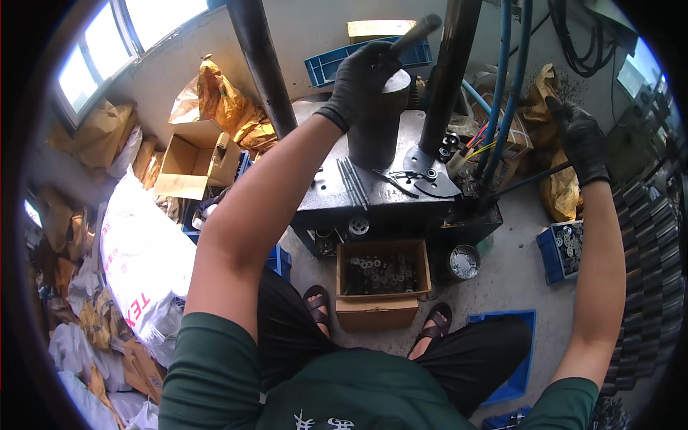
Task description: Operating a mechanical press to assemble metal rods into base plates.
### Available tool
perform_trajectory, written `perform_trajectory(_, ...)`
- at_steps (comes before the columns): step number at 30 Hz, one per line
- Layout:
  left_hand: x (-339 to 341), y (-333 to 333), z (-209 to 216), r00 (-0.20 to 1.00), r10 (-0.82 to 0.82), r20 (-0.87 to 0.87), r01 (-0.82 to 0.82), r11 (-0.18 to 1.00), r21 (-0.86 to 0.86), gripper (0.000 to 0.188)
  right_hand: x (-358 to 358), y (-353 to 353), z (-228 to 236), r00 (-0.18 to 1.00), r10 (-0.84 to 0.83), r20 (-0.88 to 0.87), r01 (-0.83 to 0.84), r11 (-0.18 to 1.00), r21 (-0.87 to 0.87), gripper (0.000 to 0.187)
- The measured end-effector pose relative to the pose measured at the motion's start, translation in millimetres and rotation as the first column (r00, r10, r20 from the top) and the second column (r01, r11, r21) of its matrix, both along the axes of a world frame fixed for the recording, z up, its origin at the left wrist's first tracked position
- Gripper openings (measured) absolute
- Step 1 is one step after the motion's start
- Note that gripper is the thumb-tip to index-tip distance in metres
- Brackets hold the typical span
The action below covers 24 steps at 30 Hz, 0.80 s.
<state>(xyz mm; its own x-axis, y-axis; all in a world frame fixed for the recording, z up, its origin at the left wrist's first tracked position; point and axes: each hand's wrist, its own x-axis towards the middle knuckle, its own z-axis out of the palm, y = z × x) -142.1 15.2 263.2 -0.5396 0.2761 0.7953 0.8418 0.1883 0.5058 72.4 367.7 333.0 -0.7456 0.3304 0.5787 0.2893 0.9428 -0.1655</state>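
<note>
**Both hands on levers at the press block**

I take the dark steel press table (337,193) as my landmark. It sits low in front of the seated person, between two black upright columns (450,72), so both arms can reach it without leaning.

On top of the table stands a dark cylinder (374,125), upright, with a pale flat piece on its top. My left hand (358,82), in a black glove, sits at the cylinder's upper edge with its fingers wrapped round a dark handle (416,30) that slants up and away to the right. That grip looks like one made for pulling or steadying a lever.

Right of the table, my right hand (582,140), also gloved, is closed on a thin black rod (530,178) that runs down toward the table's right corner. The arm is stretched out, which suits a long lever.

Just below the table's front edge an open cardboard box (383,276) holds small metal rings, close to the feet for easy reach. A blue crate (560,247) of similar parts lies right of it.

Hard to judge: where the handle joins the cylinder, what the rod connects to behind the blue hoses (505,86), and what the small parts exactly are.
</note>
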Motion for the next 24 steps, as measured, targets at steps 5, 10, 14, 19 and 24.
perform_trajectory(5,103.5,-10.4,-53.6,0.952,-0.289,-0.103,0.300,0.947,0.117,0.037,43.6,-25.2,-13.2,0.988,0.116,-0.103,-0.092,0.972,0.216,0.041)
perform_trajectory(10,188.1,-36.7,-177.3,0.569,-0.549,0.612,0.312,0.833,0.458,0.029,118.9,-71.9,-45.3,0.900,0.431,-0.069,-0.394,0.870,0.298,0.013)
perform_trajectory(14,207.0,-44.9,-222.6,0.290,-0.365,0.885,0.016,0.926,0.377,0.039,170.5,-139.4,-81.9,0.780,0.619,0.099,-0.621,0.742,0.253,0.022)
perform_trajectory(19,195.7,-36.1,-218.3,-0.193,-0.487,0.852,-0.203,0.869,0.450,0.029,147.5,-192.6,-122.7,0.659,0.738,0.144,-0.750,0.660,0.051,0.026)
perform_trajectory(24,169.5,-27.9,-239.5,-0.209,-0.505,0.837,-0.248,0.856,0.454,0.021,87.5,-184.7,-205.7,0.713,0.701,-0.005,-0.689,0.699,-0.191,0.020)
